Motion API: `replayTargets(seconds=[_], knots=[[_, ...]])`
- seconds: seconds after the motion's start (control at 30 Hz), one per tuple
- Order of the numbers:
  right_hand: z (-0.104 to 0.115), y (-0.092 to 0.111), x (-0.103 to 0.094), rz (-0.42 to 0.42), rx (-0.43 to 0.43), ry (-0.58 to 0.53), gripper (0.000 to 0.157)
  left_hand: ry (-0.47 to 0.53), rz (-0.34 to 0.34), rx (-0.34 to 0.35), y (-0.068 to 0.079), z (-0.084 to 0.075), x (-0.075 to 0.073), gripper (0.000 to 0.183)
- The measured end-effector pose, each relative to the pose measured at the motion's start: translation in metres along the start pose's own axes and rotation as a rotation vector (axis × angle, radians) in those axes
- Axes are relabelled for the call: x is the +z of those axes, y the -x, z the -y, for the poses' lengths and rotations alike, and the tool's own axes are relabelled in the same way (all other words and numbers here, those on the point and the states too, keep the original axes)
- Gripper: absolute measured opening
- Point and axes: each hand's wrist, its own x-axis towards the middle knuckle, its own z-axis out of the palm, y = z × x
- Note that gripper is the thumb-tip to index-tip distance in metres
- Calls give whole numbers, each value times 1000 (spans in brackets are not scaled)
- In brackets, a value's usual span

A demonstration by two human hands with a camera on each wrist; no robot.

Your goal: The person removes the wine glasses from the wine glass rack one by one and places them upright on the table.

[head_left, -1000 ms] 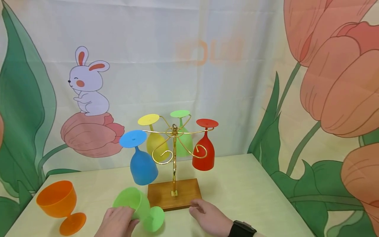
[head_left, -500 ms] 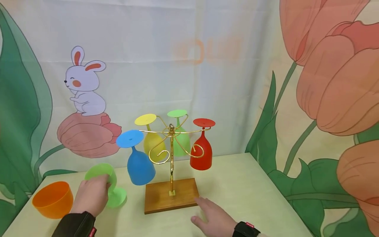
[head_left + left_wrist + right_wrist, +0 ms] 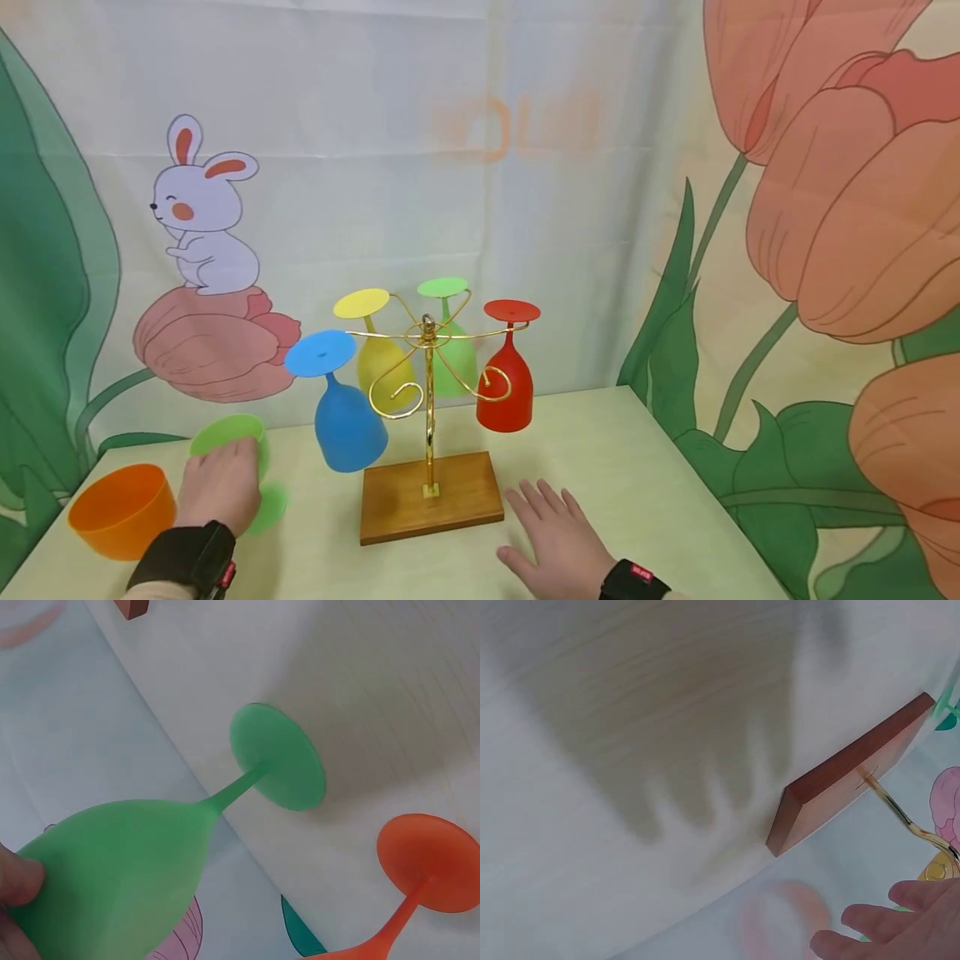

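Your rack (image 3: 430, 417) holds four goblets (image 3: 348, 432), leaving the orange goblet (image 3: 123, 512) and the green goblet (image 3: 124, 870) your left hand (image 3: 222, 485) pinches. Your right hand (image 3: 558, 537) is spread.

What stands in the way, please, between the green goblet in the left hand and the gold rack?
The blue goblet hangs on the rack's side facing the green goblet. Lower down, nothing visible stands between the green goblet's foot and the wooden base.
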Motion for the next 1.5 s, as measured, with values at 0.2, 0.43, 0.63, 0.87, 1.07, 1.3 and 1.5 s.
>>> replayTargets(seconds=[0.2,0.43,0.63,0.87,1.07,1.3,1.5], knots=[[-6,7,0,-81,-60,68,87,16,-7,0,0,6,3,33],[-12,7,5,-70,-57,51,85,21,-49,3,0,6,7,38],[-12,7,7,-41,-31,34,84,29,-97,7,2,7,9,44],[-9,8,8,-45,-56,27,83,41,-122,-11,5,4,8,59],[-10,11,6,-59,-60,22,83,74,-126,-20,10,-5,-4,75],[-8,10,7,-39,-50,14,85,159,-262,51,20,-31,-33,96],[-6,7,5,-25,-25,-3,88,202,-374,121,30,-52,-56,107]])
